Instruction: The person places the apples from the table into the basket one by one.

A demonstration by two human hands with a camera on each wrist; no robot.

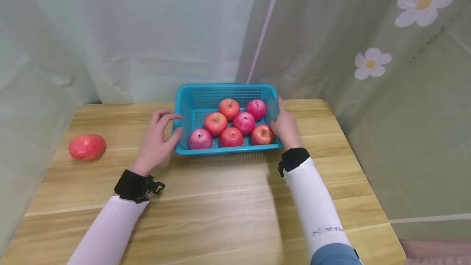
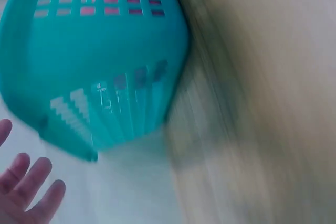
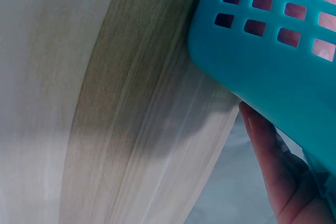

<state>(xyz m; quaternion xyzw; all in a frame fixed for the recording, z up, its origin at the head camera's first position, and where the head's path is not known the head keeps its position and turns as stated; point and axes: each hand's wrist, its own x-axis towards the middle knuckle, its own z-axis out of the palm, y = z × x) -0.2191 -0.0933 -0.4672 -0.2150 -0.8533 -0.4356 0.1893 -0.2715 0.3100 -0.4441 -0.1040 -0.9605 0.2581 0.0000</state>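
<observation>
A blue plastic basket point(image 1: 223, 149) with a perforated wall holds several red apples point(image 1: 215, 124), near the table's back edge. My right hand point(image 1: 286, 126) grips its right end, the thumb over the rim and the fingers along the outside. The right wrist view shows those fingers point(image 3: 262, 150) against the basket's outer wall. At the opposite end my left hand point(image 1: 158, 140) is beside the left rim, thumb and fingers spread apart. Bare space shows between the left fingers point(image 2: 39, 182) and the basket point(image 2: 100, 45) in the left wrist view.
A red, oblong fruit point(image 1: 87, 147) lies alone on the left of the wooden table point(image 1: 220, 212). Pale curtain-like sheets point(image 1: 165, 23) hang behind the table, with white flowers point(image 1: 372, 64) printed on the right-hand one.
</observation>
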